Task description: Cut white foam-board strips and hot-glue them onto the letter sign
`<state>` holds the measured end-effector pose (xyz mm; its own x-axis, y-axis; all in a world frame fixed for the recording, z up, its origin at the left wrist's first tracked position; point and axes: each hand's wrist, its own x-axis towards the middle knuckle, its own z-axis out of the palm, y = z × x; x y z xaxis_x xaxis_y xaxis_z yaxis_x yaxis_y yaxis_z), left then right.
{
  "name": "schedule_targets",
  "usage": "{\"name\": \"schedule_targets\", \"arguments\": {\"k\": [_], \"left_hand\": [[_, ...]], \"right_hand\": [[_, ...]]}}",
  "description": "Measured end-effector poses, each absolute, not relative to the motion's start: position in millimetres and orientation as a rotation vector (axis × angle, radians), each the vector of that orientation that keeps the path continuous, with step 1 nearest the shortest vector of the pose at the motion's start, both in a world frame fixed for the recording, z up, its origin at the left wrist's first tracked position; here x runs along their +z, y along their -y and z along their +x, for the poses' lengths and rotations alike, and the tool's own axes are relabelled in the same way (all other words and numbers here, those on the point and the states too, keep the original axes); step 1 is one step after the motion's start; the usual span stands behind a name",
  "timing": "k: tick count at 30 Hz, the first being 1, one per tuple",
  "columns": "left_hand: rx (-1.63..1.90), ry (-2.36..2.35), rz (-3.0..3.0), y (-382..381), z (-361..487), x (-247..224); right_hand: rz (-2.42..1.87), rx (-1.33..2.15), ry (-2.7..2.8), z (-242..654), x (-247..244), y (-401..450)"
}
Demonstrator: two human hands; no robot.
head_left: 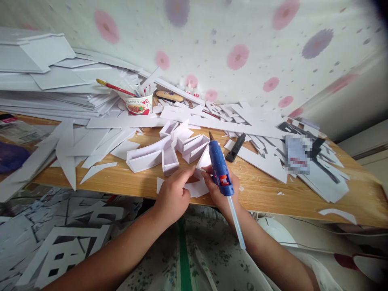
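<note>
My right hand [226, 190] is closed around a blue hot glue gun [217, 159]. Its nozzle points up and away, and a long clear glue stick [237, 224] juts from its back end. The fingers of my left hand [173, 196] are curled, with the index finger reaching to a small white foam board piece [203, 161]. The thumb of my right hand touches this piece too; the gun hides part of it. Just beyond my hands stands a white shape of upright foam board strips [148, 153]. Under my fingers lies a flat white offcut [197, 188].
A black utility knife [235, 148] lies right of the gun. A paper cup [140, 106] holds white strips and a red pencil-like stick. Foam board sheets [36, 81] are stacked at left; offcuts [260, 161] cover the right. Cut-out white characters [68, 252] lie below the table edge.
</note>
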<state>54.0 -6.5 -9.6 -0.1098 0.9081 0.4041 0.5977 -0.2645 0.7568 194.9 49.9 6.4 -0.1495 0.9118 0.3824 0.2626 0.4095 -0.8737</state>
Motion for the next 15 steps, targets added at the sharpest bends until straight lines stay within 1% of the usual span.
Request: {"name": "schedule_targets", "arguments": {"k": [9, 15], "left_hand": [[1.318, -1.673, 1.876, 6.1, 53.6, -8.8], [1.318, -1.71, 1.8, 8.9, 57.7, -7.2]], "right_hand": [[-1.028, 0.851, 1.655, 196.0, 1.3, -49.7], [-1.01, 0.915, 1.568, 204.7, 4.6, -48.6]]}}
